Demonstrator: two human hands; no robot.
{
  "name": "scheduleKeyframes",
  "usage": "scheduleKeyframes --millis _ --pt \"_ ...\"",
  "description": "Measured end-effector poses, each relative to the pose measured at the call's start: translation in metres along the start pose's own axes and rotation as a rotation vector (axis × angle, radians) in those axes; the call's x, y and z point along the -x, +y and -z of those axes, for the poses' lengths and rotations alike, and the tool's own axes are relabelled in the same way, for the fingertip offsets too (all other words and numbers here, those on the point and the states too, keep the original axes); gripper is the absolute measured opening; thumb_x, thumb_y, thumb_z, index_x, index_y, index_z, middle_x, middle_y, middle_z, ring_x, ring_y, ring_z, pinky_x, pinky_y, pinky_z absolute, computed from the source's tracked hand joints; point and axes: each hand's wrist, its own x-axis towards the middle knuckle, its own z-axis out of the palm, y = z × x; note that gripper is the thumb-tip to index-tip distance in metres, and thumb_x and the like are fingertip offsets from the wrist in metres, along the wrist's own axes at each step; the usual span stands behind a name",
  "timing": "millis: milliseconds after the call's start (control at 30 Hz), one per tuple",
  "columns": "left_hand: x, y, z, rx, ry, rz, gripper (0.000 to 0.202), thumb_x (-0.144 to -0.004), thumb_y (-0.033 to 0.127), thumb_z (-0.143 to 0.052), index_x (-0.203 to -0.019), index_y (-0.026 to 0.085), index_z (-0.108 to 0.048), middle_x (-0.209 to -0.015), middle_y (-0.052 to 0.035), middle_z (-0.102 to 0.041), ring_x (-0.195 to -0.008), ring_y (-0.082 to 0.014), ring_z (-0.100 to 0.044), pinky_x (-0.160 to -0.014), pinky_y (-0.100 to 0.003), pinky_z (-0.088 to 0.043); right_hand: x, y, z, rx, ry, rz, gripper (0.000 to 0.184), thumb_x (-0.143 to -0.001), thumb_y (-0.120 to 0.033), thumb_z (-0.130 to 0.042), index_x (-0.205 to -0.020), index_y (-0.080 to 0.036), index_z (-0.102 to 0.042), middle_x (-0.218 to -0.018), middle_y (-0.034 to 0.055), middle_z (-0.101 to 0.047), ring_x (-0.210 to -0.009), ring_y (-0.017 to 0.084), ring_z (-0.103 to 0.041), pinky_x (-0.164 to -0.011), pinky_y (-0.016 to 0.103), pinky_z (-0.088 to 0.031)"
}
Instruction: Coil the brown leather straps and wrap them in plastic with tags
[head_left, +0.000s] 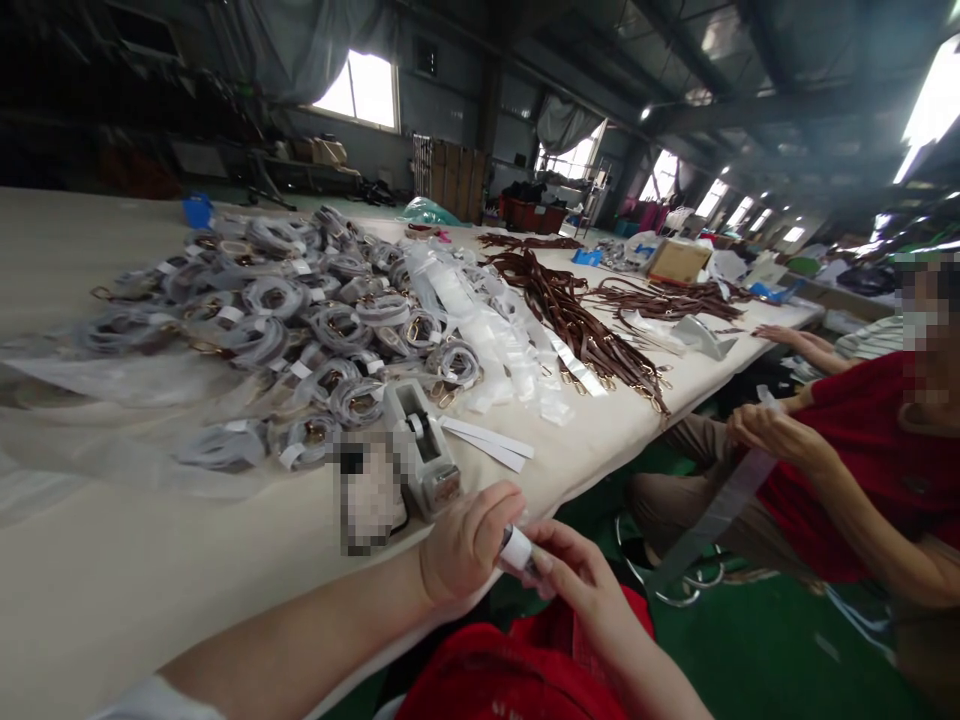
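My left hand (466, 540) and my right hand (581, 580) meet just off the near edge of the long beige table (112, 590). Both pinch one small bundle wrapped in white paper or tape (516, 548); the fingers of each are closed round it. A grey tape dispenser (420, 445) stands on the table just beyond my left hand. Behind it lies a large heap of coiled grey-wrapped straps (300, 310) with white tags.
White paper strips (487, 440) and a row of clear bags (495, 330) lie mid-table, with brown leather straps (577, 320) farther right. A person in red (847, 470) sits at right handling a clear strip. A cardboard box (679, 260) stands far off.
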Motion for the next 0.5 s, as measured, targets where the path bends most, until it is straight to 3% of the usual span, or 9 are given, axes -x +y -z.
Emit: scheduleKeyframes --millis 200,300,400,500 --pt "-0.004 0.001 0.001 -0.03 0.049 -0.002 0.027 -0.092 0.012 -0.053 -0.119 0.013 -0.058 -0.112 -0.0139 -0.071 -0.102 -0.0218 -0.068 -0.09 -0.03 -0.051 -0.005 0.005 0.0 0.017 0.019 0.035 0.035 -0.077 -0.048 -0.075 -0.099 -0.022 -0.072 -0.078 0.0037 -0.066 -0.062 0.015 -0.059 -0.052 0.023 -0.043" --pt "-0.007 0.001 0.001 -0.01 0.03 0.03 0.028 -0.092 0.011 -0.051 -0.119 0.013 -0.056 -0.112 -0.0136 -0.069 -0.102 -0.0215 -0.067 -0.088 -0.03 -0.052 -0.001 0.005 0.001 0.266 0.031 0.223 0.023 -0.087 -0.038 -0.065 -0.106 -0.026 -0.072 -0.09 0.0063 -0.068 -0.076 0.02 -0.064 -0.066 0.03 -0.051" --pt "-0.007 0.002 -0.006 0.062 -0.021 0.116 0.031 -0.092 0.008 -0.047 -0.121 0.013 -0.054 -0.116 -0.0136 -0.067 -0.106 -0.0212 -0.064 -0.09 -0.03 -0.052 0.005 0.011 0.007 0.638 0.039 0.423 0.034 -0.086 -0.03 -0.065 -0.12 -0.031 -0.069 -0.113 0.0103 -0.069 -0.104 0.029 -0.063 -0.092 0.042 -0.051" --pt "-0.004 0.0 -0.016 0.198 -0.214 0.325 0.041 -0.088 0.005 -0.046 -0.127 0.017 -0.053 -0.126 -0.0134 -0.061 -0.115 -0.0241 -0.059 -0.097 -0.036 -0.049 -0.001 0.018 0.016 0.836 0.052 0.32 0.051 -0.074 -0.034 -0.075 -0.124 -0.036 -0.067 -0.115 0.0082 -0.071 -0.106 0.034 -0.065 -0.093 0.045 -0.054"
